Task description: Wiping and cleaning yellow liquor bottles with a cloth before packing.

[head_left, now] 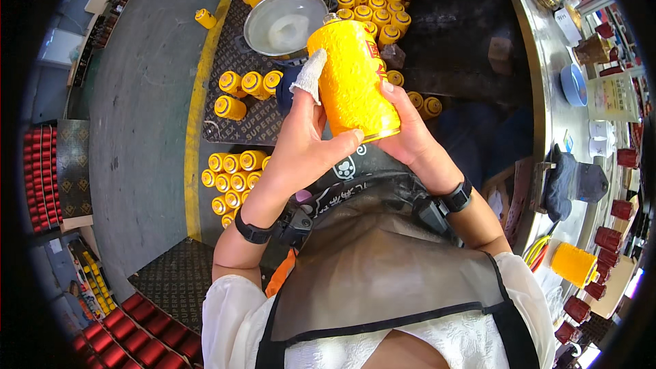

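Holding yellow bottle (352, 78) | left hand (305, 133), right hand (413, 131): grip clamped on it | metal pot (255, 33): contents unclear

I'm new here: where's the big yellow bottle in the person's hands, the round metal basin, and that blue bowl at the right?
Yellow bottle (352, 82): head view, middle of its side.
Metal basin (257, 22): head view, inner wall, left side.
Blue bowl (573, 85): head view, middle of its visible surface.

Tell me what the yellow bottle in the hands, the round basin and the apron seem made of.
Yellow bottle: possibly ceramic or coated glass; glossy, with bumpy highlights.
Basin: probably metal; grey with a pale, shiny rim.
Apron: likely thin plastic; smooth, dark and partly see-through.
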Available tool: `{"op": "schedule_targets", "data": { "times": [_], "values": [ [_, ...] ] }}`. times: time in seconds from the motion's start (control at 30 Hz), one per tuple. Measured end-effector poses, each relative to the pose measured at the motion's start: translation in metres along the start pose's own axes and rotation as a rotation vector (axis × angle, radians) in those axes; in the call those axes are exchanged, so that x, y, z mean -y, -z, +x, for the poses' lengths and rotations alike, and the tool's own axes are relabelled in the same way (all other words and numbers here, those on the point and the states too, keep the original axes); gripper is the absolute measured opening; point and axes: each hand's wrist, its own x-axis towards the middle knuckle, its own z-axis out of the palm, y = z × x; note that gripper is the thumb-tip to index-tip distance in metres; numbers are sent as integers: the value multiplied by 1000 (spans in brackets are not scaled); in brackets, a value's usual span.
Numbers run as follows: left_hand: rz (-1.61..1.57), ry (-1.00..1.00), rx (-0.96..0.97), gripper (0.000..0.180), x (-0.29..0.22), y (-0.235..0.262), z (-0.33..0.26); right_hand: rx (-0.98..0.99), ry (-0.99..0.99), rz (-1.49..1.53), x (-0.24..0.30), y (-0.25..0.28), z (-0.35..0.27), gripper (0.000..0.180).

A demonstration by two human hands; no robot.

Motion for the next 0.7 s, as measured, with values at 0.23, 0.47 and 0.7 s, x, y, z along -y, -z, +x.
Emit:
{"op": "schedule_targets", "data": {
  "times": [0.23, 0.47, 0.7],
  "values": [
    [21, -14, -26, 98, 5, 0, 2, 7, -22, 51, 2, -2, 2, 66],
    [-28, -22, 3, 97, 2, 4, 4, 30, -10, 46, 5, -6, 4, 67],
    [-8, -19, -20, 95, 3, 3, 4, 22, -37, 88, 6, -14, 1, 68]
  ]
}}
